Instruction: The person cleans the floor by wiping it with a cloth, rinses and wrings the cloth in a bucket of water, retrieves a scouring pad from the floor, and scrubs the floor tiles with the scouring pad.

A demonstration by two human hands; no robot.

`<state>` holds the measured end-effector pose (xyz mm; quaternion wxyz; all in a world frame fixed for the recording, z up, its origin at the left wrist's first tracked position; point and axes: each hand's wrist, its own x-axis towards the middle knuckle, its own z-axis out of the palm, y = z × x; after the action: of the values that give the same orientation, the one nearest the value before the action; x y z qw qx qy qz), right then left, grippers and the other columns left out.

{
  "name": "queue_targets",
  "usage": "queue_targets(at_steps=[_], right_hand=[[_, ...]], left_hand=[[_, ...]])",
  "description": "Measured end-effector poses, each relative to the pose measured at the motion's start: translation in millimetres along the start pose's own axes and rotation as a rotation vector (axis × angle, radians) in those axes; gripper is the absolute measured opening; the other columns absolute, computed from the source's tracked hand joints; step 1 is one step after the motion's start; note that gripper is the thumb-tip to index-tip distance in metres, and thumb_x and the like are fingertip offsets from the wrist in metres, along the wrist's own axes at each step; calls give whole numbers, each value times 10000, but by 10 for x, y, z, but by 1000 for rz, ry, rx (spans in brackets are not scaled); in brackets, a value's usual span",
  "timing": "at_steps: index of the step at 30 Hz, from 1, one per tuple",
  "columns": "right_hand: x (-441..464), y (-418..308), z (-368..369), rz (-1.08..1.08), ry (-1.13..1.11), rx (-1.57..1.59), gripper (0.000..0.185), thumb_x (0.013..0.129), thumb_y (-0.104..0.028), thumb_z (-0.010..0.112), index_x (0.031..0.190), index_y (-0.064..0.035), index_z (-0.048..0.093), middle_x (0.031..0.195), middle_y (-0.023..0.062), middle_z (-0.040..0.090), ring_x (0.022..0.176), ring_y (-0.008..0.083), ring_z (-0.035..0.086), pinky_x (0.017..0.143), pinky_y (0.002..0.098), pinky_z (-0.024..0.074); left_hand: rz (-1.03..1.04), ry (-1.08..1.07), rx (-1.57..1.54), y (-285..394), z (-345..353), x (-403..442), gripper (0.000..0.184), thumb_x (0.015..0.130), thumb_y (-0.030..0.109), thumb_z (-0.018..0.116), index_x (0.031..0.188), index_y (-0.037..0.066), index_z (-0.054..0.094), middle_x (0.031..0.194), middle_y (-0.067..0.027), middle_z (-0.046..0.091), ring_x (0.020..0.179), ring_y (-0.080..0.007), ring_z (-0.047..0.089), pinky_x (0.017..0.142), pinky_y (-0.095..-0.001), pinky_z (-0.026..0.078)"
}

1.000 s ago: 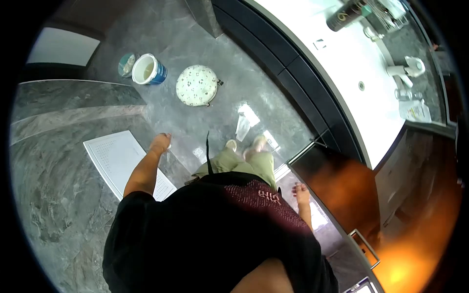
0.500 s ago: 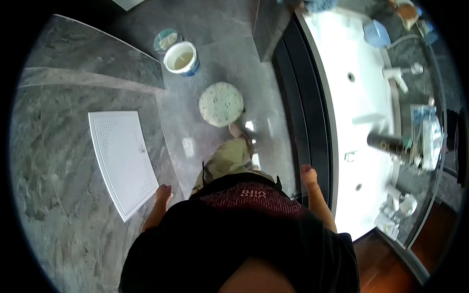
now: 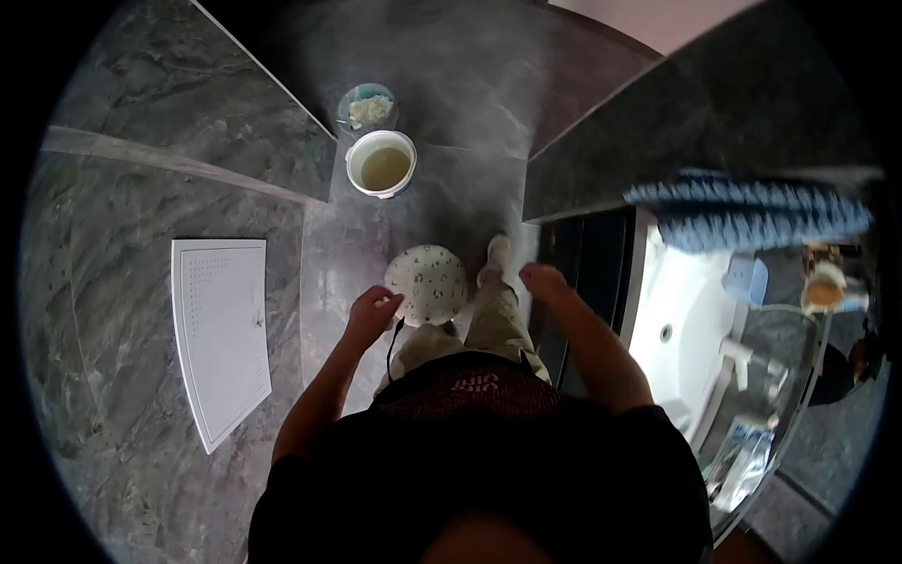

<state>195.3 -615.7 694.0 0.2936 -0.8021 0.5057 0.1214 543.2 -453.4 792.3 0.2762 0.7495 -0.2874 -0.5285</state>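
My left hand (image 3: 374, 312) is in front of my body, its fingers curled together at the left edge of the round patterned stool (image 3: 428, 285) in the view; whether they touch it or hold something small, I cannot make out. My right hand (image 3: 545, 282) is over the dark cabinet's near corner, fingers curled and blurred. Beyond the stool stands a white bucket (image 3: 406, 143) with murky liquid inside. Behind the bucket is a clear teal tub (image 3: 353, 101) with pale material in it.
A white perforated panel (image 3: 222, 329) is on the left wall. To the right are a dark cabinet (image 3: 598, 273), a white sink (image 3: 672, 324) with a faucet (image 3: 748, 362), a blue striped towel (image 3: 752, 214) and a blue container (image 3: 745, 279). A wall corner juts in at the upper right.
The view has turned and advanced along the room, bringing the stool closer to me. My left hand has moved inward and forward to the stool's edge; my right hand has also come inward.
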Motion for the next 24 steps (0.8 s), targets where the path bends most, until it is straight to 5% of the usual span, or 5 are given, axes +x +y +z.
queue_targets(at_steps=[6,13,16,22,24], right_hand=[[1956,234,-907,-2,-113,-58,290,845,-291,448,939,-73,614,986,191,605,923,360,573,788,467,454],[3516,820,-1992,171,-317,-217,317,797,-223,502,1043,-61,618,1080,138,605,1024,328,562,839,415,461],[3981,997,-2439,218,-119,-40,288,797,-206,497,1006,-65,637,1094,137,598,1025,317,563,825,402,471],[4853,1685,-2339,-191,-223,-339,274,819,-206,473,975,-67,650,1069,131,613,998,322,575,819,406,469],[4687,1485,-2696,38,-189,-133,277,817,-206,471,970,-60,650,1067,129,614,987,325,577,820,412,467]], left_hand=[[334,118,39,1802,79,657,205,747,120,710,887,40,584,716,-15,556,612,-83,537,518,-234,454],[134,342,235,2798,15,1725,213,765,138,671,949,63,597,635,-72,581,506,-126,534,476,-281,445],[117,433,671,1482,-282,2021,369,775,331,631,920,-7,594,841,-232,617,796,-384,601,689,-442,470],[-457,-160,965,199,-607,1595,345,878,312,461,1007,7,558,829,-237,609,798,-403,578,676,-477,460],[-456,-192,972,316,-800,1939,321,873,303,462,973,14,558,820,-226,607,787,-386,579,671,-474,458]])
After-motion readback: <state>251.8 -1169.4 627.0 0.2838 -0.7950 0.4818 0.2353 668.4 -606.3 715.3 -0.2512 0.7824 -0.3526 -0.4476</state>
